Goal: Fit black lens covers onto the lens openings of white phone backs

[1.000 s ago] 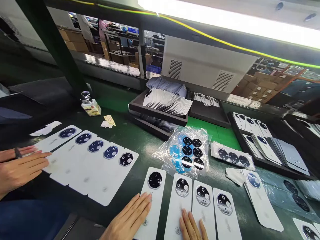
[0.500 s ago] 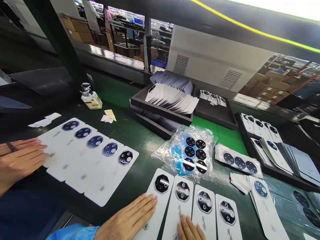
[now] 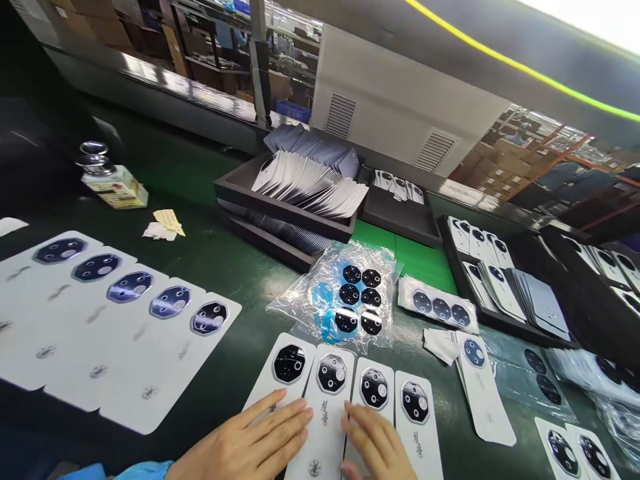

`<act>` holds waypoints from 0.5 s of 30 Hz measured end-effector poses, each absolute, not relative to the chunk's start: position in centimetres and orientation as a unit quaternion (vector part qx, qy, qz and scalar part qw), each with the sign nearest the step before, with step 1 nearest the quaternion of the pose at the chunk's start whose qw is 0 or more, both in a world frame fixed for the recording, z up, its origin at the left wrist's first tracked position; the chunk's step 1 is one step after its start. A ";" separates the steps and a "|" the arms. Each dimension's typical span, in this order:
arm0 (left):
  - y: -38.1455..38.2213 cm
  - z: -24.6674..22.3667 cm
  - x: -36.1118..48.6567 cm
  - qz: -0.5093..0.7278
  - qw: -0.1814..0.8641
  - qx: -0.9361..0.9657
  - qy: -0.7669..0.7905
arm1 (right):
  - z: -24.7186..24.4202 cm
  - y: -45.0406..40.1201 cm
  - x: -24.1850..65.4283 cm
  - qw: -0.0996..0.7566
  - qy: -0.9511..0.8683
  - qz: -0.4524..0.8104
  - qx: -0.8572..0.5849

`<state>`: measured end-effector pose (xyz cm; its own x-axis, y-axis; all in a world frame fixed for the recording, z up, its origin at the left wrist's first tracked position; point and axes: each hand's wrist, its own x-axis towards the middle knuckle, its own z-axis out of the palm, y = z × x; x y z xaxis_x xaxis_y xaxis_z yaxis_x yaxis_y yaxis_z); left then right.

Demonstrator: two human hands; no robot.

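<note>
Four white phone-back panels with black octagonal camera discs lie side by side at the bottom centre. My left hand (image 3: 250, 437) rests flat across the leftmost panel (image 3: 289, 365) and the edge of the second panel (image 3: 327, 400), fingers stretched out. On the third panel (image 3: 374, 385) lies my right hand (image 3: 375, 440), its fingers apart and fingertips near the second panel's edge. The fourth panel (image 3: 419, 417) is to the right of that hand. A fan of overlapping white panels (image 3: 165, 353) with blue-black discs lies at the left.
Behind are a clear bag of black discs (image 3: 350, 293), a black tray of stacked panels (image 3: 295, 207) and a strip of discs (image 3: 440, 305). A bottle (image 3: 115, 183) stands at left. Loose panels (image 3: 485, 400) and a long tray (image 3: 500, 313) lie at right.
The view has turned to the right. My right hand has moved up onto the third panel, and my left hand lies further over the first. The other person's hands at the left are out of view.
</note>
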<state>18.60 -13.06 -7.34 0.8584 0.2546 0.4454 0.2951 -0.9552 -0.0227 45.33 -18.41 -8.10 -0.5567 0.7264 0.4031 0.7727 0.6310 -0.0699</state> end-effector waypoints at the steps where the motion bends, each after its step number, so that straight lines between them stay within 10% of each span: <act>1: -12.9 -7.1 19.0 -0.225 0.033 -0.965 -0.133 | -7.3 -17.7 45.7 0.204 -0.870 -0.041 -0.447; 15: -12.3 -7.6 20.2 -0.219 -0.018 -0.969 -0.115 | -6.4 -11.2 42.8 0.220 -0.787 0.024 -0.576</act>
